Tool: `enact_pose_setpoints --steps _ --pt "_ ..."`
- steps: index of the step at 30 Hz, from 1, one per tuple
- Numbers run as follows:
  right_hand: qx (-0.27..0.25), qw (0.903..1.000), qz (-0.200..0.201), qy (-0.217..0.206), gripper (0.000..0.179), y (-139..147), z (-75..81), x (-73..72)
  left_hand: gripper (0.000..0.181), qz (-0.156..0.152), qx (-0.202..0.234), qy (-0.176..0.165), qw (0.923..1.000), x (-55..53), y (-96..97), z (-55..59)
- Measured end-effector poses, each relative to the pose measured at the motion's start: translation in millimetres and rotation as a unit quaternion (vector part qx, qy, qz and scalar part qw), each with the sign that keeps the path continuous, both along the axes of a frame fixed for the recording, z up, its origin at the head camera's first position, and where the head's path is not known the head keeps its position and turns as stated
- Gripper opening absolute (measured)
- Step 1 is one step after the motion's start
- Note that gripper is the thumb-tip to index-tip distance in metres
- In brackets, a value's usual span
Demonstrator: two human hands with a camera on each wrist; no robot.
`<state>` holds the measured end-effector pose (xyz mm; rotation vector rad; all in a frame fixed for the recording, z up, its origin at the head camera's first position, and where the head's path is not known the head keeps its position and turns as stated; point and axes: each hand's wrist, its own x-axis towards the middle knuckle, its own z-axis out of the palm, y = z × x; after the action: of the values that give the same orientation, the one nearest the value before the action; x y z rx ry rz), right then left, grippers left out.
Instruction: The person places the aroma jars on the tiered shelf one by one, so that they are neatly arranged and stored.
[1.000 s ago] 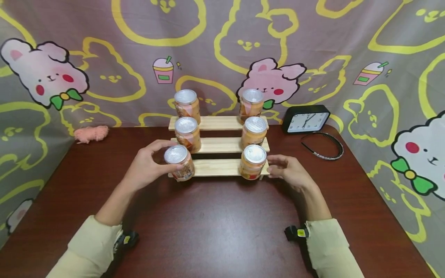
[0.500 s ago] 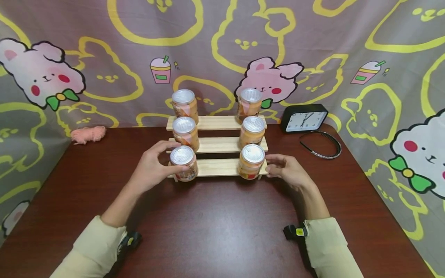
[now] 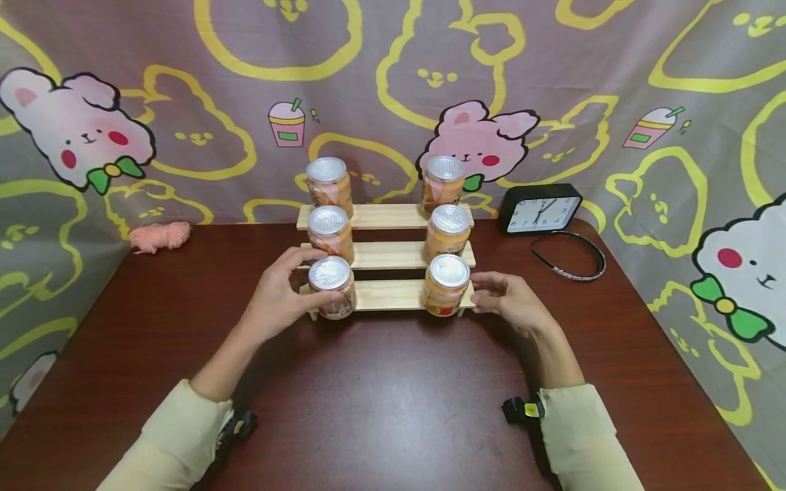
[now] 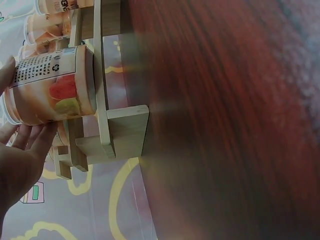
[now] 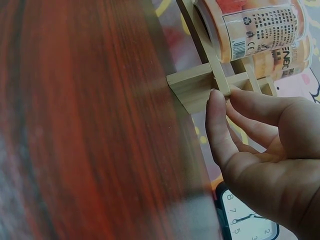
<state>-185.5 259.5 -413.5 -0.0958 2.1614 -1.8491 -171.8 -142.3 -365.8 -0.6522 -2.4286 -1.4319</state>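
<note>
A three-step wooden display rack (image 3: 388, 294) stands at the table's back, with a silver-lidded orange can at each end of every step. My left hand (image 3: 278, 300) grips the front left can (image 3: 338, 302), thumb in front and fingers behind. In the left wrist view this can (image 4: 50, 92) stands upright at the front board's end, its base at the board. My right hand (image 3: 512, 303) is at the front board's right end, beside the front right can (image 3: 443, 294). The right wrist view shows its thumb and index finger pinching the board's corner (image 5: 220, 82).
A black-framed clock (image 3: 540, 209) and a headband (image 3: 574, 256) lie to the right of the rack. A pink fuzzy bundle (image 3: 159, 236) is at the table's back left. A patterned curtain (image 3: 368, 82) hangs behind the brown table (image 3: 393, 402).
My left hand has shifted the front left can rightward, from overhanging the board's left end to fully over the board. My right hand has stayed at the rack's right end.
</note>
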Motion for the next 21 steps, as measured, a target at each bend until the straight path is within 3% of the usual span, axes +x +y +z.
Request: enact_pose_setpoints --steps 6,15,21 --pt "0.005 0.9999 0.004 0.01 0.05 1 0.9 -0.6 0.062 0.0 -0.004 0.012 0.9999 0.2 0.8 0.0" --pt "0.042 0.9987 0.003 0.029 0.048 13 6.6 -0.5 0.059 -0.032 0.041 -0.016 0.9985 0.4 0.3 1.2" --pt "0.08 0.9938 -0.016 0.076 0.042 17 13.3 -1.0 0.053 -0.037 0.057 -0.012 0.9976 0.6 -5.2 -1.3"
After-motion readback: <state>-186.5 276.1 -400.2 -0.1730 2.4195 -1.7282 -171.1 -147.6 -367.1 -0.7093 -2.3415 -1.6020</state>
